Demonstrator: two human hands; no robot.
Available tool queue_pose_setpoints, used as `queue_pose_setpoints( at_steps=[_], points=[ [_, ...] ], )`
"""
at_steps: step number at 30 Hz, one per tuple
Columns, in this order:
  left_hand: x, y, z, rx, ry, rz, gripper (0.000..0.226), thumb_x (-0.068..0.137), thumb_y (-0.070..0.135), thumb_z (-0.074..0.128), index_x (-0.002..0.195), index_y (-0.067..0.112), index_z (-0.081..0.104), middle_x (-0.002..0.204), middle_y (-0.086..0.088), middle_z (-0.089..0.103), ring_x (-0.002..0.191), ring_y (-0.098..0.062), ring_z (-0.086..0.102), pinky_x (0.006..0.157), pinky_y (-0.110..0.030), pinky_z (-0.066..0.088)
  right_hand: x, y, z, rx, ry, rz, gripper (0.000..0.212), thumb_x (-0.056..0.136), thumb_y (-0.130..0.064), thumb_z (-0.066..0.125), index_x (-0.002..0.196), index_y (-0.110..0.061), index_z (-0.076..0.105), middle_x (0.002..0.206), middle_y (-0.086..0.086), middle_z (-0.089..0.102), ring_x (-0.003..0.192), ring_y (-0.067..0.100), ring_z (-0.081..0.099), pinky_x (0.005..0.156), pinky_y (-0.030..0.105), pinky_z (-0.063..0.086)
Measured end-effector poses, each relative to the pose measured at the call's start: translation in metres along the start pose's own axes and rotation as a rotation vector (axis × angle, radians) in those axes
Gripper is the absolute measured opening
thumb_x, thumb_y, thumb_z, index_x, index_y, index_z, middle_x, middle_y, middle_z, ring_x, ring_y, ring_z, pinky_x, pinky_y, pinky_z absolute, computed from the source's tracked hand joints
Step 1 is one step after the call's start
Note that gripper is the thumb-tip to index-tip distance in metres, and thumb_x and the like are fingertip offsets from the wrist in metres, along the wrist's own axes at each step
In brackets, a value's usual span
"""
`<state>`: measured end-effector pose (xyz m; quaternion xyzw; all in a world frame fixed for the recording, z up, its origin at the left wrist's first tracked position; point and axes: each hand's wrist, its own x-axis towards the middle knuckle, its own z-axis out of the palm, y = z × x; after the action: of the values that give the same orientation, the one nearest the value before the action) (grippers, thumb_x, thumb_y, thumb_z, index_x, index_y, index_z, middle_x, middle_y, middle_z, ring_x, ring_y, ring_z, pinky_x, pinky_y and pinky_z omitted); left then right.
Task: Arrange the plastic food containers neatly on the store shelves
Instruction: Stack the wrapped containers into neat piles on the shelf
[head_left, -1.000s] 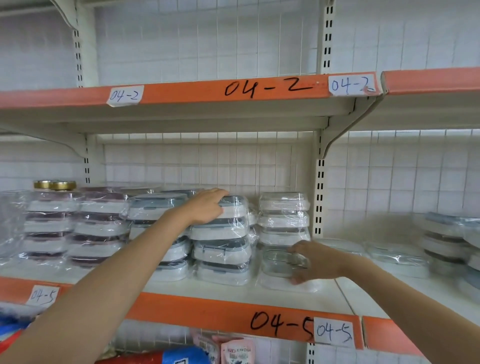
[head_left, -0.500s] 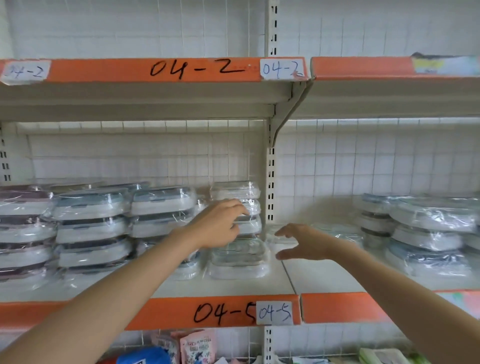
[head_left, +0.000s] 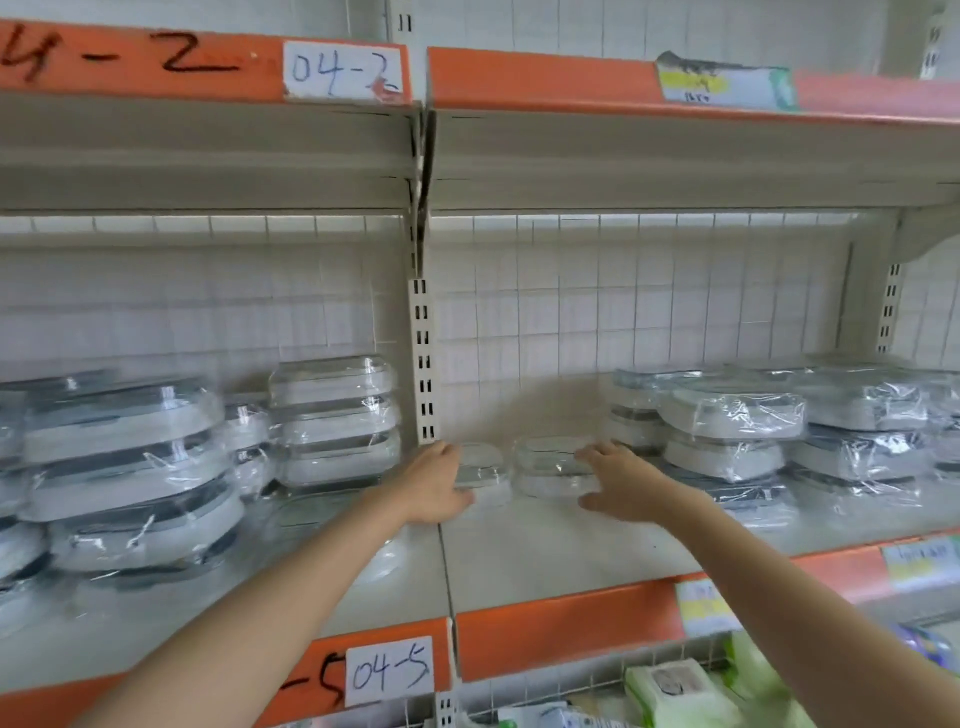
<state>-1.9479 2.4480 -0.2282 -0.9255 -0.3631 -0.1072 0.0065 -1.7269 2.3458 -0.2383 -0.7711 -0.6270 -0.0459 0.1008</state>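
Containers (head_left: 553, 467): clear, rounded, film-wrapped, blurred, just right of upright (head_left: 425, 364). Left hand (head_left: 434, 483) grips one; right hand (head_left: 621, 480) spread, touching other.

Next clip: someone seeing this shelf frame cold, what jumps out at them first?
Two bare forearms reach in from below: the left hand and right hand are at two small clear containers that sit alone at mid-shelf, just right of the upright post. Tall stacks of film-wrapped containers flank them on both sides. The orange shelf edges with handwritten 04-2 and 04-5 labels also catch the eye.
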Motion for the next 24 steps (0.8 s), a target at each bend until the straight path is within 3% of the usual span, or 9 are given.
queue_pose_setpoints(
  at_steps=[3, 7, 9, 12, 13, 15, 18, 22, 24],
  points=[
    [0.006, 0.001, 0.006, 0.025, 0.005, -0.002, 0.058, 0.087, 0.033, 0.059, 0.136, 0.009, 0.039, 0.14, -0.006, 0.039, 0.131, -0.022, 0.035, 0.101, -0.03, 0.033, -0.003, 0.006, -0.002, -0.032, 0.049, -0.039, 0.051, 0.085, -0.027, 0.063, 0.13, -0.014, 0.043, 0.13, 0.004, 0.043, 0.122, 0.024, 0.039, 0.096, 0.035, 0.041],
    [0.002, -0.009, 0.002, -0.11, 0.023, 0.071, 0.042, 0.076, 0.028, 0.075, 0.107, 0.018, 0.05, 0.115, 0.004, 0.043, 0.111, -0.014, 0.04, 0.081, -0.024, 0.034, -0.012, 0.013, -0.017, -0.073, 0.054, -0.087, 0.032, 0.078, -0.029, 0.067, 0.102, -0.021, 0.048, 0.111, -0.001, 0.045, 0.114, 0.021, 0.041, 0.087, 0.033, 0.04],
    [0.001, -0.014, -0.003, -0.205, -0.009, 0.076, 0.047, 0.07, 0.032, 0.082, 0.104, 0.021, 0.05, 0.113, 0.008, 0.042, 0.109, -0.011, 0.039, 0.081, -0.023, 0.034, -0.014, 0.015, -0.023, -0.034, 0.0, -0.087, 0.043, 0.074, -0.036, 0.073, 0.106, -0.026, 0.046, 0.114, -0.002, 0.04, 0.121, 0.021, 0.036, 0.095, 0.036, 0.037],
    [0.0, -0.018, -0.008, -0.259, -0.072, -0.005, 0.075, 0.067, 0.04, 0.083, 0.127, 0.021, 0.043, 0.125, 0.006, 0.036, 0.116, -0.01, 0.038, 0.096, -0.023, 0.034, -0.008, 0.014, -0.024, 0.033, -0.19, -0.062, 0.094, 0.072, -0.04, 0.076, 0.146, -0.026, 0.021, 0.146, 0.005, 0.022, 0.139, 0.026, 0.013, 0.111, 0.048, 0.024],
    [0.0, -0.018, -0.008, -0.242, -0.069, -0.035, 0.081, 0.067, 0.043, 0.082, 0.132, 0.019, 0.039, 0.129, 0.004, 0.035, 0.116, -0.01, 0.037, 0.097, -0.023, 0.034, -0.005, 0.012, -0.022, 0.03, -0.251, -0.054, 0.101, 0.072, -0.041, 0.076, 0.149, -0.026, 0.012, 0.152, 0.006, 0.016, 0.141, 0.028, 0.01, 0.112, 0.048, 0.021],
    [0.002, -0.017, -0.005, -0.193, -0.025, -0.074, 0.086, 0.066, 0.051, 0.08, 0.132, 0.015, 0.038, 0.133, 0.001, 0.039, 0.115, -0.011, 0.04, 0.095, -0.025, 0.036, 0.002, 0.008, -0.019, 0.005, -0.283, -0.045, 0.103, 0.07, -0.045, 0.077, 0.149, -0.024, 0.015, 0.149, 0.009, 0.024, 0.138, 0.029, 0.019, 0.111, 0.046, 0.026],
    [0.006, -0.012, 0.0, -0.183, 0.03, -0.13, 0.091, 0.065, 0.053, 0.08, 0.13, 0.012, 0.033, 0.136, -0.006, 0.042, 0.121, -0.02, 0.043, 0.095, -0.031, 0.041, 0.014, 0.002, -0.025, -0.114, -0.129, -0.038, 0.091, 0.066, -0.05, 0.077, 0.138, -0.02, 0.03, 0.134, 0.01, 0.036, 0.126, 0.03, 0.029, 0.101, 0.044, 0.037],
    [0.011, -0.012, 0.0, -0.286, 0.02, -0.156, 0.104, 0.071, 0.041, 0.08, 0.147, 0.012, 0.015, 0.151, -0.009, 0.029, 0.136, -0.024, 0.032, 0.106, -0.033, 0.033, 0.03, -0.014, -0.048, -0.284, 0.199, -0.057, 0.084, 0.064, -0.049, 0.071, 0.132, -0.019, 0.031, 0.127, 0.008, 0.034, 0.12, 0.029, 0.029, 0.092, 0.046, 0.037],
    [0.009, -0.016, -0.004, -0.325, 0.061, -0.18, 0.085, 0.078, 0.02, 0.074, 0.144, 0.014, 0.022, 0.143, -0.009, 0.038, 0.125, -0.024, 0.043, 0.098, -0.034, 0.044, 0.04, -0.026, -0.055, -0.216, 0.258, -0.085, 0.09, 0.063, -0.05, 0.072, 0.136, -0.019, 0.029, 0.128, 0.005, 0.035, 0.12, 0.028, 0.029, 0.093, 0.045, 0.036]
  ],
)
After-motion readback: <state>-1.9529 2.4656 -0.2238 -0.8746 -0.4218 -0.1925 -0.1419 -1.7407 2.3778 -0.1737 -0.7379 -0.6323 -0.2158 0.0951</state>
